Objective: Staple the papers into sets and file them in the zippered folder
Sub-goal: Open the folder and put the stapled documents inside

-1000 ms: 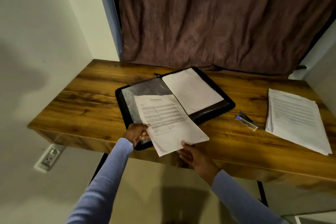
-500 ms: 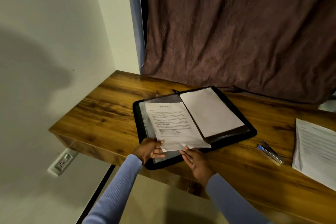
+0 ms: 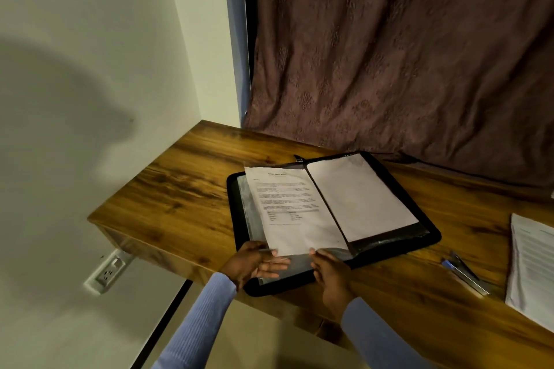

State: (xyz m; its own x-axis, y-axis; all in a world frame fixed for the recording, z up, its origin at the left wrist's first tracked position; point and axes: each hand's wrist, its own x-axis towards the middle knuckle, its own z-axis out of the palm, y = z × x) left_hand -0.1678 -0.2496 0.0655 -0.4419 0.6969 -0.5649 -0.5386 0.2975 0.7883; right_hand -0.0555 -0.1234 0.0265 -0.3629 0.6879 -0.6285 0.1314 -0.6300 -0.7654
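The black zippered folder (image 3: 431, 237) lies open on the wooden desk (image 3: 180, 198). A printed paper set (image 3: 287, 207) lies on its left half, over a clear plastic sleeve (image 3: 287, 271). A blank white sheet (image 3: 359, 198) covers the right half. My left hand (image 3: 254, 263) rests at the set's lower left corner with fingers stretched over the sleeve. My right hand (image 3: 329, 272) touches the set's bottom edge with straight fingers. Right of the folder lies a blue and silver stapler (image 3: 464, 274).
A stack of printed papers (image 3: 530, 266) lies at the desk's right edge. A brown curtain (image 3: 389, 54) hangs behind the desk, and a wall with a power outlet (image 3: 109, 271) stands to the left. The folder's near corner overhangs the desk's front edge.
The paper set has slid away from me, up onto the folder's left half. Both hands followed it to its bottom edge. The view has swung left.
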